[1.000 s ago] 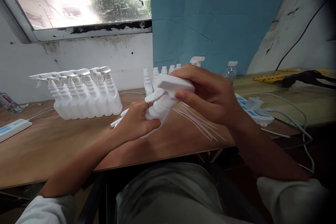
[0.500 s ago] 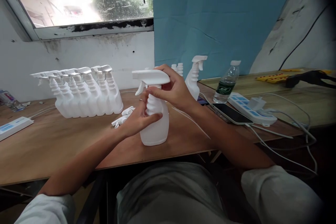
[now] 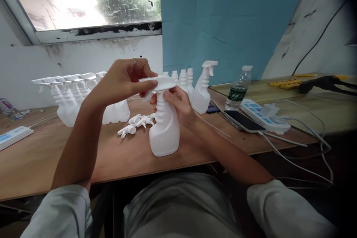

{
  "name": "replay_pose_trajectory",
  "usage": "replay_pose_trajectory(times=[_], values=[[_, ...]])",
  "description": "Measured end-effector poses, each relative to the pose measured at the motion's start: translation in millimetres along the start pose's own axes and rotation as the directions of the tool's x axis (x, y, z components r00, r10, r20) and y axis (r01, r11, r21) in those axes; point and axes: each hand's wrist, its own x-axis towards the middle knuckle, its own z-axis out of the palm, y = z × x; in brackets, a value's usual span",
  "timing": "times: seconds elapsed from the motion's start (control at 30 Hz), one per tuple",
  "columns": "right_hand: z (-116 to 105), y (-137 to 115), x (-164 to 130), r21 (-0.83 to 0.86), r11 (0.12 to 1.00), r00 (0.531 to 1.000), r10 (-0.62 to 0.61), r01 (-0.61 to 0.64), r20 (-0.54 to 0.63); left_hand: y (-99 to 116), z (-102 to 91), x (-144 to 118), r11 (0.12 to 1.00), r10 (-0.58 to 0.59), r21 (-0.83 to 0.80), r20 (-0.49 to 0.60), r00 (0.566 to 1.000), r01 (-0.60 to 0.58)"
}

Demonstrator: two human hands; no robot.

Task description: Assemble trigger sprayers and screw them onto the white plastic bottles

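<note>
A white spray bottle (image 3: pixel 164 134) stands upright near the table's front edge, with a white trigger sprayer (image 3: pixel 164 81) on its neck. My left hand (image 3: pixel 128 80), a ring on one finger, pinches the nozzle end of the sprayer between thumb and fingers. Lower down, my right hand (image 3: pixel 180 104) is closed round the bottle's neck just under the sprayer head; some of its fingers are hidden behind the bottle. Several loose trigger sprayers (image 3: pixel 136 122) lie on the table left of the bottle.
At the left stands a row of bottles with sprayers (image 3: pixel 67 100). Behind my hands are capless bottles (image 3: pixel 183 78) and one sprayer-topped bottle (image 3: pixel 202 91). To the right are a water bottle (image 3: pixel 239 89), a phone (image 3: pixel 244 121) and a power strip (image 3: pixel 264 117) with cables.
My left hand has moved up from the bottle's body to the sprayer's nozzle end. My right hand has dropped from the sprayer head to the neck. The bottle stays in place.
</note>
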Motion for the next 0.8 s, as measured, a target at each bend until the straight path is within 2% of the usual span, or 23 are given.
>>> replay_pose_trajectory(times=[0.1, 0.2, 0.3, 0.43, 0.6, 0.7, 0.8], values=[[-3.1, 0.5, -2.0, 0.042, 0.999, 1.000, 0.025, -0.025, -0.001, 2.8, -1.5, -1.0, 1.000, -0.009, 0.018, 0.008, 1.000, 0.009], [-3.1, 2.2, -3.1, 0.009, 0.998, 0.998, 0.056, -0.056, -0.026, 0.5, -0.7, -2.9, 1.000, -0.007, 0.011, 0.005, 1.000, 0.007], [-1.4, 4.7, -3.4, -0.012, 0.999, 0.998, 0.030, -0.031, -0.063, -2.4, 0.3, -3.2, 1.000, -0.002, -0.004, 0.005, 1.000, 0.002], [-0.1, 5.9, -3.4, 0.032, 0.999, 0.998, 0.017, -0.015, -0.056, -3.2, 1.1, -1.9, 1.000, -0.003, -0.020, 0.007, 1.000, 0.004], [2.3, 3.4, -4.4, -0.005, 1.000, 0.991, 0.003, -0.003, -0.135, -2.3, 1.5, -0.9, 0.999, 0.007, -0.047, 0.005, 1.000, -0.006], [3.5, 1.9, -4.6, -0.010, 1.000, 0.991, 0.004, -0.006, -0.135, -2.6, 1.3, -0.8, 0.998, 0.010, -0.058, 0.012, 1.000, -0.010], [3.7, 0.5, -4.2, -0.101, 0.995, 0.991, 0.011, -0.025, -0.133, -3.3, 1.0, -0.8, 0.998, 0.017, -0.060, 0.015, 1.000, -0.016]])
